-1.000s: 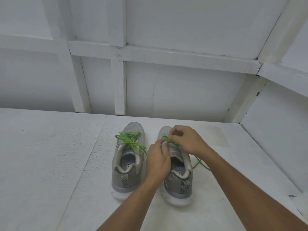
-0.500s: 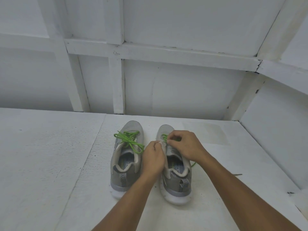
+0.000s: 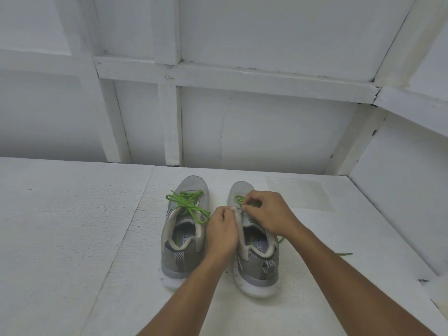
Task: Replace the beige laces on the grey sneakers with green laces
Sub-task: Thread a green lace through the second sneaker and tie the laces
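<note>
Head view: two grey sneakers sit side by side on the desk (image 3: 72, 226), toes far — the left sneaker (image 3: 184, 260) already laced green. The left hand (image 3: 221, 235) pinches the right sneaker's (image 3: 257, 267) edge; the right hand (image 3: 269, 214) pinches its green lace (image 3: 238, 198).

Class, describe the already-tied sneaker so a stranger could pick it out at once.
Below the white panelled wall, two grey sneakers stand side by side on the white surface. Take the left sneaker: its green lace is tied in a bow, while the lace of the right sneaker trails loose.
</note>
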Motion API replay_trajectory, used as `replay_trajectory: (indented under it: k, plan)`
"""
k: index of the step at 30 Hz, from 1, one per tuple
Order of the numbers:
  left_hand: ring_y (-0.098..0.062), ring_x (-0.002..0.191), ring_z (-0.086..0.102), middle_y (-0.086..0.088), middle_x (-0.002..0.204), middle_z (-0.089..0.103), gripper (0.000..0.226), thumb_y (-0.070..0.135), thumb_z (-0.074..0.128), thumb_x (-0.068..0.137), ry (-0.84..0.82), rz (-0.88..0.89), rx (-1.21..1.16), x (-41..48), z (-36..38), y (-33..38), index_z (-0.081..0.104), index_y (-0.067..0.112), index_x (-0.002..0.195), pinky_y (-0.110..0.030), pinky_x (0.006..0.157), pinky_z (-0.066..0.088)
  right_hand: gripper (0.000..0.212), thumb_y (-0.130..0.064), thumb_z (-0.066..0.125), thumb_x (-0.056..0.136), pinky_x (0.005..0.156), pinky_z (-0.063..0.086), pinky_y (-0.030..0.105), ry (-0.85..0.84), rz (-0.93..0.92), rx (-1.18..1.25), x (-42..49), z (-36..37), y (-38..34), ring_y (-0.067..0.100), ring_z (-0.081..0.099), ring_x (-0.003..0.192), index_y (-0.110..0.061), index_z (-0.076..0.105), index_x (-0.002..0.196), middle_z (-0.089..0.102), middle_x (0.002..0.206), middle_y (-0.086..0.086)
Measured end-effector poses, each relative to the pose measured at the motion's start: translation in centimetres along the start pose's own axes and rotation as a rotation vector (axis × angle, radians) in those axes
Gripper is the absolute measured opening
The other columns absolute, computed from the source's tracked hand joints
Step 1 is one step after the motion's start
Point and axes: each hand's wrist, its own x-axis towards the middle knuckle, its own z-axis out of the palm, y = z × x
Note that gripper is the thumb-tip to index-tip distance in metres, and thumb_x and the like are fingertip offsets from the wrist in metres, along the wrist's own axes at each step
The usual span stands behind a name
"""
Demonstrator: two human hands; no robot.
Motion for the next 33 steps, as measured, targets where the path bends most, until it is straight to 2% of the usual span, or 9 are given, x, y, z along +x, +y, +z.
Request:
replay_trajectory:
  k: [9,12,16,19,23,26,29,31,33]
  plan:
    - [-0.024,0.100,0.060,-0.004,0.101,0.067,0.032,0.035,0.039,0.092,-0.029,-0.059,-0.056,0.3,0.3,-0.2,0.064,0.017,0.096,-0.046,0.096,0.048,0.007,-0.020,0.068,0.086,0.062,0.039,0.005,0.008,0.010,-0.058,0.0,0.0,-0.7,0.009,0.061,0.082,-0.018,0.074,0.087,0.070,0.087,-0.003]
    - [-0.018,0.104,0.058,0.002,0.110,0.064,0.037,0.035,0.034,0.100,-0.048,-0.119,-0.106,0.9,0.4,0.5,0.065,0.015,0.103,-0.042,0.100,0.044,0.009,-0.022,0.069,0.086,0.069,0.046,0.018,0.019,0.031,-0.093,-0.2,0.1,-1.1,0.012,0.061,0.082,-0.019,0.076,0.089,0.070,0.089,0.000]
    - [-0.024,0.091,0.064,-0.008,0.092,0.070,0.028,0.029,0.051,0.089,-0.094,-0.132,-0.111,2.5,0.6,0.4,0.069,0.008,0.094,-0.038,0.084,0.052,0.006,-0.023,0.069,0.084,0.081,0.048,0.030,0.048,-0.001,-0.138,-0.4,0.1,-1.0,0.015,0.062,0.084,-0.023,0.074,0.087,0.071,0.085,-0.004]
    - [-0.028,0.091,0.067,-0.012,0.090,0.073,0.025,0.030,0.059,0.089,-0.121,-0.172,-0.103,3.3,0.7,0.0,0.070,0.007,0.091,-0.041,0.085,0.054,0.006,-0.028,0.069,0.084,0.091,0.041,0.037,0.078,-0.030,-0.220,-0.6,0.3,-0.6,0.010,0.054,0.084,-0.032,0.065,0.086,0.063,0.080,-0.016]
    - [-0.026,0.095,0.065,-0.012,0.099,0.069,0.026,0.028,0.044,0.102,0.011,-0.077,-0.033,3.7,0.6,1.7,0.059,0.009,0.094,-0.036,0.085,0.050,0.020,-0.030,0.069,0.083,0.082,0.030,0.034,0.148,-0.045,-0.233,-1.4,0.6,-0.4,0.015,0.047,0.095,-0.029,0.053,0.094,0.059,0.096,-0.009]
    - [-0.022,0.084,0.068,-0.001,0.079,0.069,0.024,0.026,0.035,0.105,0.076,0.031,-0.286,3.7,-0.8,5.9,0.047,0.016,0.086,-0.042,0.086,0.053,0.031,-0.031,0.073,0.081,0.082,0.025,0.031,0.233,-0.009,-0.260,-2.5,0.0,0.2,0.014,0.038,0.107,-0.029,0.054,0.105,0.052,0.109,-0.009]
    - [-0.016,0.054,0.060,-0.002,0.067,0.056,0.023,0.020,0.037,0.106,0.079,0.132,-0.619,5.0,-4.7,11.6,0.046,0.009,0.088,-0.033,0.060,0.056,0.038,-0.037,0.078,0.076,0.086,0.034,0.031,0.352,0.059,-0.127,-4.2,-0.9,1.4,0.010,0.037,0.106,-0.028,0.055,0.105,0.049,0.106,-0.010]
    - [-0.009,0.045,0.049,0.000,0.067,0.052,0.020,0.019,0.041,0.104,0.127,0.240,-0.633,5.9,-8.0,14.7,0.048,0.011,0.088,-0.023,0.045,0.043,0.034,-0.035,0.079,0.075,0.080,0.040,0.027,0.405,0.113,0.001,-5.4,-1.2,2.1,0.013,0.045,0.098,-0.026,0.056,0.099,0.051,0.101,-0.008]
    - [-0.006,0.042,0.041,0.004,0.066,0.054,0.018,0.015,0.044,0.102,0.084,0.305,-0.489,6.5,-9.5,15.6,0.053,0.015,0.087,-0.020,0.042,0.031,0.027,-0.031,0.079,0.076,0.068,0.040,0.019,0.401,0.184,0.133,-6.2,-1.1,2.3,0.013,0.052,0.085,-0.024,0.057,0.091,0.055,0.097,-0.006]
